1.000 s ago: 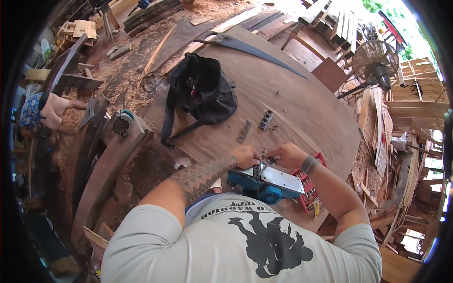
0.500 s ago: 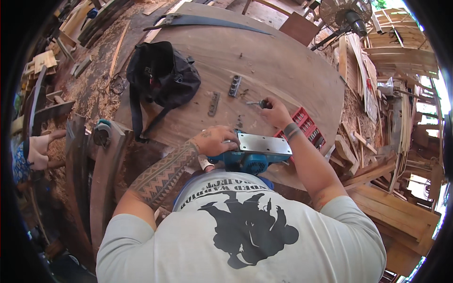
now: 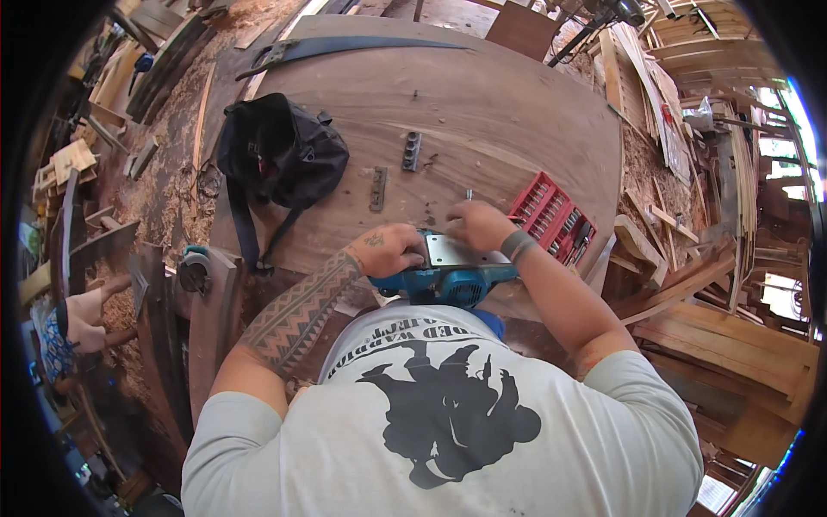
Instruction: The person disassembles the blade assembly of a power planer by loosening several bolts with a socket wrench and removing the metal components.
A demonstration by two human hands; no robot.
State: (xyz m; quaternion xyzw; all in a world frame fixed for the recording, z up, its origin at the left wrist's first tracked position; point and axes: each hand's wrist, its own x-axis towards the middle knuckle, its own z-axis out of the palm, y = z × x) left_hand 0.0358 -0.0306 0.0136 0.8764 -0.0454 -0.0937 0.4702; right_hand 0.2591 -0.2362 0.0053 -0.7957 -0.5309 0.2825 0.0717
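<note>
A teal electric planer lies upside down against my lap, its silver sole plate facing up. My left hand is closed around its left end. Over the plate's far edge, my right hand is closed on a small screwdriver, of which only a metal end shows above the knuckles. Just right of that hand sits an open red bit case filled with bits. Farther up the board are a dark metal block with round studs and a flat slotted metal bar.
A black backpack slumps at left on the wooden board. A handsaw lies along the far edge. Curved timbers with a circular tool stand at left. Stacked lumber lies right; another person's arm shows far left.
My right hand has drawn back and slightly left with the screwdriver, from beside the bit case to over the planer's plate. My left hand stays on the planer. The whole view has shifted slightly.
</note>
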